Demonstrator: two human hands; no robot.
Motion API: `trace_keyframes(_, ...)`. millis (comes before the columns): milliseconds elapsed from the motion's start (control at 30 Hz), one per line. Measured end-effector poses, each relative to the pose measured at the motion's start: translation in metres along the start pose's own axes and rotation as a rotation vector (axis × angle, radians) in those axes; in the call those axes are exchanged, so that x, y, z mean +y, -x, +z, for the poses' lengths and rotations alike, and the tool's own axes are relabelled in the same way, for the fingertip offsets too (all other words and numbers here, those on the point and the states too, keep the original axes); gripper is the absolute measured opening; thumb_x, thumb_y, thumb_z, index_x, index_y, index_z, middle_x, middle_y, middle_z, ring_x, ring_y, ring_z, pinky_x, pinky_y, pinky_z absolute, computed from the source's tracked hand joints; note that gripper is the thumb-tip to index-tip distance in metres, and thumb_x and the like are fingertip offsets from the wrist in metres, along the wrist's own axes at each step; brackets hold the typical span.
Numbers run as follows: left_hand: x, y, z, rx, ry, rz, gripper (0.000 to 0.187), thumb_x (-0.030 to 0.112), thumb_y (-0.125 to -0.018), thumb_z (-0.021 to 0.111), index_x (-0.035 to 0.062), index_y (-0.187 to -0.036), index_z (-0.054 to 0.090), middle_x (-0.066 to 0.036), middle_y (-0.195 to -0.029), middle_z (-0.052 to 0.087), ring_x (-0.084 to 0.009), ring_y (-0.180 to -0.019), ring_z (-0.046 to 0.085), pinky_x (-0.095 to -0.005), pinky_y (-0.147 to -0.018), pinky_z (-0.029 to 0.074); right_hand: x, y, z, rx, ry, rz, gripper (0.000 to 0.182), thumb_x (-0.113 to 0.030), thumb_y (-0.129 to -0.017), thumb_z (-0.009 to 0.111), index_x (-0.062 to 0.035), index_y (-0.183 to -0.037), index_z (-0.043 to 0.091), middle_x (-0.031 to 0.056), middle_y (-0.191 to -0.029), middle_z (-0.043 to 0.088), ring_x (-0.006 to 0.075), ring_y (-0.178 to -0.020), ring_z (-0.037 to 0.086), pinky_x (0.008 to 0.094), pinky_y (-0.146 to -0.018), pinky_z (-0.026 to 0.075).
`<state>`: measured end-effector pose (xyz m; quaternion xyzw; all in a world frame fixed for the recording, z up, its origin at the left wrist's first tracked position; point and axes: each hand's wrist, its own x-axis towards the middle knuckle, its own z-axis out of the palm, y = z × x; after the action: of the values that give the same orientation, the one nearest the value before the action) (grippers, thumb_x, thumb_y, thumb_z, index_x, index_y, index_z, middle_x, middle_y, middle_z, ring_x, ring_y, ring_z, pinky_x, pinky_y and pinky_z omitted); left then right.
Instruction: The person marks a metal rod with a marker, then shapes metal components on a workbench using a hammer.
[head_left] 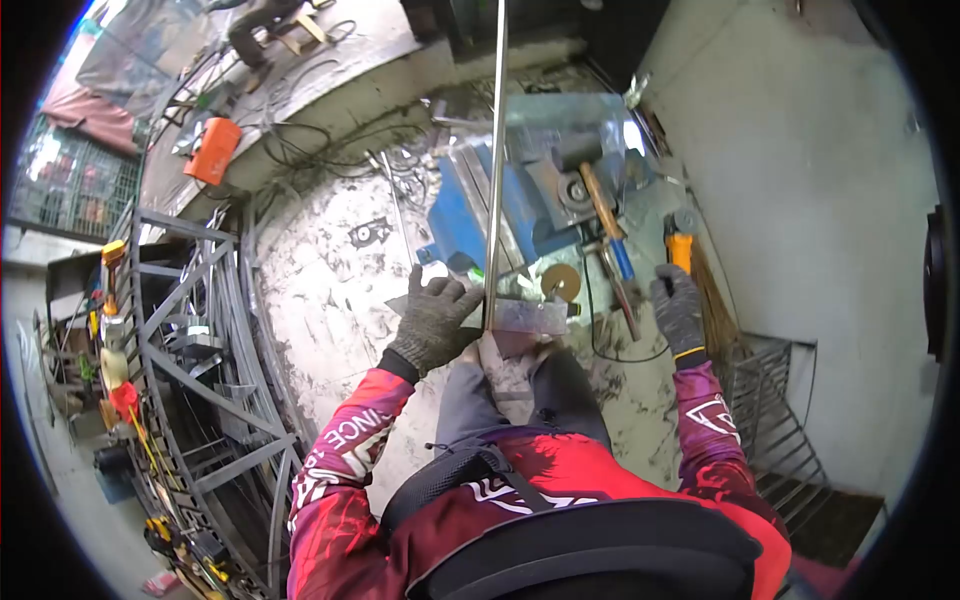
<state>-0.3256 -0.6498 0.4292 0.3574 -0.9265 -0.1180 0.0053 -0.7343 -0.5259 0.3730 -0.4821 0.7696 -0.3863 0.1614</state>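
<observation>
My left hand [435, 322], in a grey knit glove, is open with its fingers spread, beside the lower end of a long thin metal bar [496, 150]. The bar runs up across a blue bench vise [465, 205]. Next to its lower end is a flat grey metal piece [530, 317], over my knees. My right hand [678, 312], gloved too, is closed around the rear of a yellow-orange angle grinder [680, 252]; its fingers are partly hidden. A tan round disc [560, 283] lies between the vise and the metal piece.
A hammer [607, 222] with a wood-and-blue handle lies on the vise's right side. A black cord [612, 357] loops toward my right hand. Welded metal frames [215, 400] stand left, a metal grille [775, 410] right. An orange box [212, 150] sits upper left; a person's leg [250, 45] shows beyond.
</observation>
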Motion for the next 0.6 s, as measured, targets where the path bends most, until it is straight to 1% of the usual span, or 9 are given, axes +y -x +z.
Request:
trace_keyframes(100, 0.004, -0.002, -0.007, -0.036, -0.031, -0.047, 0.069, 0.045, -0.073, 0.08, 0.02, -0.133, 0.058, -0.007, -0.124, 0.061, -0.0305, -0.119, 0.055, -0.0716, -0.113, 0.018, -0.08, -0.027, 0.012, -0.084, 0.002, -0.374, 0.019, -0.006, -0.085, 0.067, -0.0043, -0.104, 0.067, 0.015, -0.088, 0.066, 0.0299, -0.082, 0.066, 0.038, -0.076, 0.053)
trace_keyframes(167, 0.007, 0.001, -0.004, -0.019, -0.007, -0.071, 0.066, 0.045, -0.074, 0.08, 0.0215, -0.131, 0.059, -0.007, -0.124, 0.06, -0.0312, -0.121, 0.055, -0.0729, -0.112, 0.017, -0.12, -0.05, 0.033, -0.169, 0.036, -0.618, 0.031, -0.008, -0.082, 0.071, -0.0071, -0.112, 0.066, 0.0149, -0.102, 0.066, 0.0325, -0.093, 0.065, 0.0413, -0.084, 0.052)
trace_keyframes(233, 0.01, 0.008, -0.002, -0.013, -0.022, -0.087, 0.065, 0.045, -0.074, 0.08, 0.0225, -0.131, 0.059, -0.007, -0.124, 0.06, -0.0316, -0.122, 0.054, -0.0732, -0.112, 0.017, -0.177, -0.066, 0.038, -0.395, 0.267, -0.683, 0.048, -0.016, -0.077, 0.078, -0.0115, -0.123, 0.064, 0.0148, -0.128, 0.06, 0.035, -0.121, 0.056, 0.0457, -0.102, 0.046)
trace_keyframes(267, 0.013, 0.013, 0.0, -0.003, -0.021, -0.106, 0.065, 0.045, -0.074, 0.08, 0.0225, -0.131, 0.059, -0.007, -0.124, 0.06, -0.0316, -0.122, 0.054, -0.0732, -0.112, 0.017, -0.188, -0.07, 0.051, -0.404, 0.265, -0.703, 0.048, -0.016, -0.077, 0.078, -0.0115, -0.123, 0.064, 0.0148, -0.128, 0.06, 0.035, -0.121, 0.056, 0.0457, -0.102, 0.046)
trace_keyframes(333, 0.016, 0.019, 0.005, 0.038, 0.004, -0.116, 0.06, 0.043, -0.075, 0.079, 0.0244, -0.129, 0.061, -0.006, -0.119, 0.061, -0.031, -0.123, 0.052, -0.0736, -0.112, 0.017, -0.198, -0.082, 0.085, -0.331, 0.484, -1.153, 0.063, -0.027, -0.072, 0.08, -0.0164, -0.131, 0.061, 0.0138, -0.145, 0.049, 0.0358, -0.143, 0.037, 0.0576, -0.116, 0.029)
trace_keyframes(433, 0.015, 0.026, 0.017, 0.11, -0.006, -0.116, 0.055, 0.04, -0.076, 0.078, 0.026, -0.127, 0.063, -0.004, -0.113, 0.061, -0.0297, -0.123, 0.052, -0.0733, -0.112, 0.017, -0.209, -0.103, 0.117, -0.512, 0.597, -1.413, 0.066, -0.036, -0.07, 0.078, -0.0173, -0.132, 0.062, 0.0127, -0.151, 0.044, 0.0336, -0.15, 0.026, 0.0688, -0.118, 0.014)
trace_keyframes(467, 0.013, 0.027, 0.023, 0.19, 0.011, -0.109, 0.05, 0.039, -0.074, 0.077, 0.0283, -0.121, 0.067, -0.002, -0.108, 0.06, -0.0289, -0.121, 0.051, -0.0729, -0.112, 0.018, -0.212, -0.115, 0.132, -0.549, 0.617, -1.495, 0.052, -0.035, -0.074, 0.072, -0.0149, -0.122, 0.066, 0.0118, -0.138, 0.056, 0.0333, -0.141, 0.04, 0.0756, -0.113, 0.011)
trace_keyframes(500, 0.012, 0.031, 0.028, 0.198, 0.016, -0.118, 0.05, 0.039, -0.074, 0.077, 0.0283, -0.121, 0.067, -0.002, -0.108, 0.06, -0.0289, -0.121, 0.051, -0.0729, -0.112, 0.018, -0.21, -0.122, 0.138, -0.555, 0.621, -1.506, 0.052, -0.035, -0.074, 0.072, -0.0149, -0.122, 0.066, 0.0118, -0.138, 0.056, 0.0333, -0.141, 0.04, 0.0756, -0.113, 0.011)
trace_keyframes(600, 0.008, 0.025, 0.029, 0.354, 0.029, -0.056, 0.031, 0.032, -0.074, 0.07, 0.0282, -0.105, 0.071, -0.001, -0.1, 0.06, -0.0263, -0.113, 0.052, -0.0679, -0.111, 0.022, -0.233, -0.14, 0.132, -0.805, 0.777, -1.154, 0.02, -0.023, -0.076, 0.065, -0.0156, -0.094, 0.068, 0.0093, -0.093, 0.067, 0.0317, -0.098, 0.062, 0.0551, -0.093, 0.045)
